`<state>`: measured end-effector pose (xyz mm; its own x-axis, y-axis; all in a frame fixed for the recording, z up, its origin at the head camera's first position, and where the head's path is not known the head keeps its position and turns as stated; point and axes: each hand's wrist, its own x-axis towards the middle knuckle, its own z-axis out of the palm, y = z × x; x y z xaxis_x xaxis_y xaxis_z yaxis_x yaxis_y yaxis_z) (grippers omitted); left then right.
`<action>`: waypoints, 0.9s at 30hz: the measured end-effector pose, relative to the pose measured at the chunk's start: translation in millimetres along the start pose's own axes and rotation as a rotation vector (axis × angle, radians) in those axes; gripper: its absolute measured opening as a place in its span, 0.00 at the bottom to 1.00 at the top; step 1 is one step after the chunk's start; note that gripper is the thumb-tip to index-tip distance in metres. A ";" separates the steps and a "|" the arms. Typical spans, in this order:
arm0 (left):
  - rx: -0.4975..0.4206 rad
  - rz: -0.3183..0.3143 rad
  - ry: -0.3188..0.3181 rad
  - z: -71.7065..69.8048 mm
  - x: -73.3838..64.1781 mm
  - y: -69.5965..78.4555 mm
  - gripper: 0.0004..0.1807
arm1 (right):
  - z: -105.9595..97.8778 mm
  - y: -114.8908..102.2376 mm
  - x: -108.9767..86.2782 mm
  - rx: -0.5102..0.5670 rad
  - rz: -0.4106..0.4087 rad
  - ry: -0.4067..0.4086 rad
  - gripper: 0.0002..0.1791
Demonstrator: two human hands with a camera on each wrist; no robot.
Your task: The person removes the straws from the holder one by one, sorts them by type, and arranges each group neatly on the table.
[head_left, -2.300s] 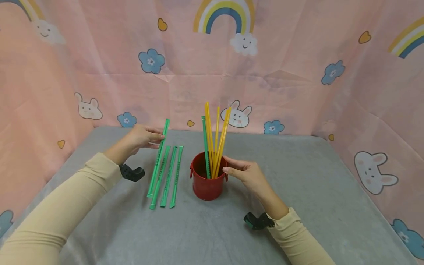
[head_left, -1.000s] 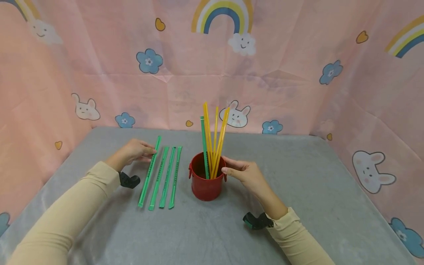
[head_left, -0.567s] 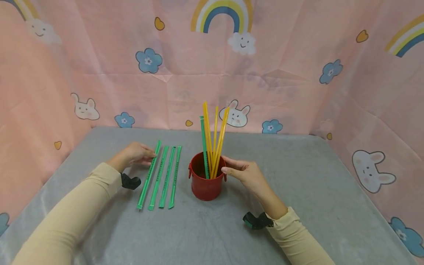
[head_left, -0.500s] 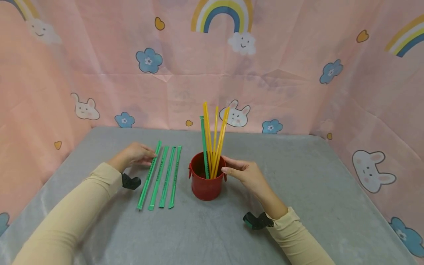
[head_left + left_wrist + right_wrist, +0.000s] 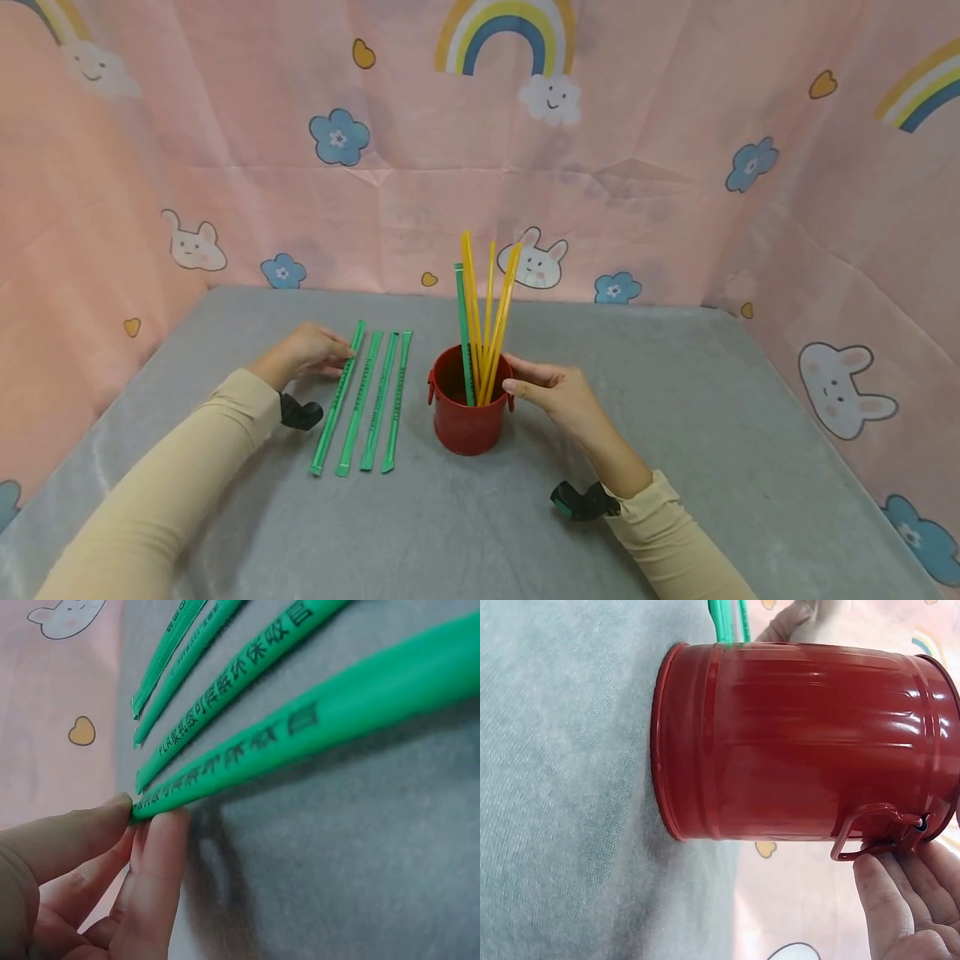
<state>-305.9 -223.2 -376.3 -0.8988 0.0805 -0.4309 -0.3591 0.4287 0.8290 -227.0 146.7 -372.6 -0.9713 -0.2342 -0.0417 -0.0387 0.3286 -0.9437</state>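
Observation:
My left hand (image 5: pixel 311 348) pinches a green paper-wrapped straw (image 5: pixel 337 400) near its far end, between thumb and finger. The left wrist view shows dark printing along this straw (image 5: pixel 300 727), which lies low over the table. Just to its right, three more green straws (image 5: pixel 380 400) are laid out side by side. With thumb and fingers my right hand (image 5: pixel 558 392) holds the rim of a small red bucket (image 5: pixel 468 429) beside its ear handle (image 5: pixel 877 829). Standing in the bucket are one green straw (image 5: pixel 462 325) and several yellow straws (image 5: pixel 504 317); their lower ends are hidden.
A grey cloth (image 5: pixel 675 400) covers the table. Behind and at both sides hangs a pink curtain (image 5: pixel 645 108) printed with rainbows, rabbits and flowers. Black wrist cameras (image 5: pixel 585 502) sit on both forearms.
From 2.3 seconds ago, my left hand has brought its straw down and toward me, leftmost beside the other three. Over the last half second it barely shifts. My right hand stays on the bucket.

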 end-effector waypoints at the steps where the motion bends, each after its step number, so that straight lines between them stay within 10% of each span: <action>1: 0.000 0.000 0.003 0.7 -0.1 -0.2 0.23 | -0.1 0.2 0.2 -0.001 0.001 -0.001 0.27; 27: 0.041 -0.031 0.067 11.2 5.2 1.3 0.24 | 0.1 -0.4 0.2 0.013 0.004 -0.004 0.27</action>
<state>-308.2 -212.1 -381.4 -0.9028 0.0073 -0.4300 -0.3772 0.4670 0.7998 -227.1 146.3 -372.3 -0.9706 -0.2363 -0.0467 -0.0318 0.3179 -0.9476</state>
